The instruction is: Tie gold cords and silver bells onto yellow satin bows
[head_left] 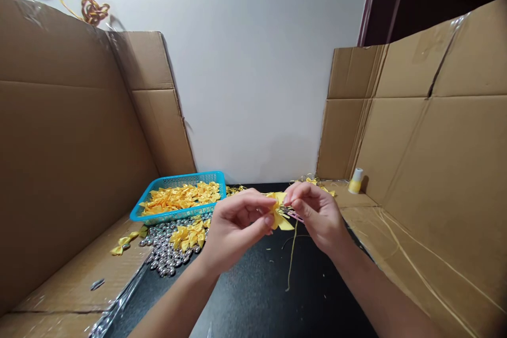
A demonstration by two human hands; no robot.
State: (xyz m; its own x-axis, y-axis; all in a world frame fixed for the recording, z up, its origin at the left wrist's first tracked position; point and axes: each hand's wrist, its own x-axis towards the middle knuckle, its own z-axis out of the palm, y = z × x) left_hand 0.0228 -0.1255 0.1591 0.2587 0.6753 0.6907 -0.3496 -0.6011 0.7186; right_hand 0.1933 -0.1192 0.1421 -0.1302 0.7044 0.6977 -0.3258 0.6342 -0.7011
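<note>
Between the hands, a yellow bow shows only partly.

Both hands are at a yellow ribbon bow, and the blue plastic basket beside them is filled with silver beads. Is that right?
Not quite: the head view shows the blue plastic basket filled with yellow ribbon pieces; the silver beads lie outside it. Both hands are indeed at a yellow ribbon bow.

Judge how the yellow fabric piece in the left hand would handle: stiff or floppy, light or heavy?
The yellow fabric piece is probably floppy, since it looks like thin ribbon with flared ends. It seems light: the left hand holds it by the fingertips. The yellow thread beneath might snag, as it trails loose.
</note>
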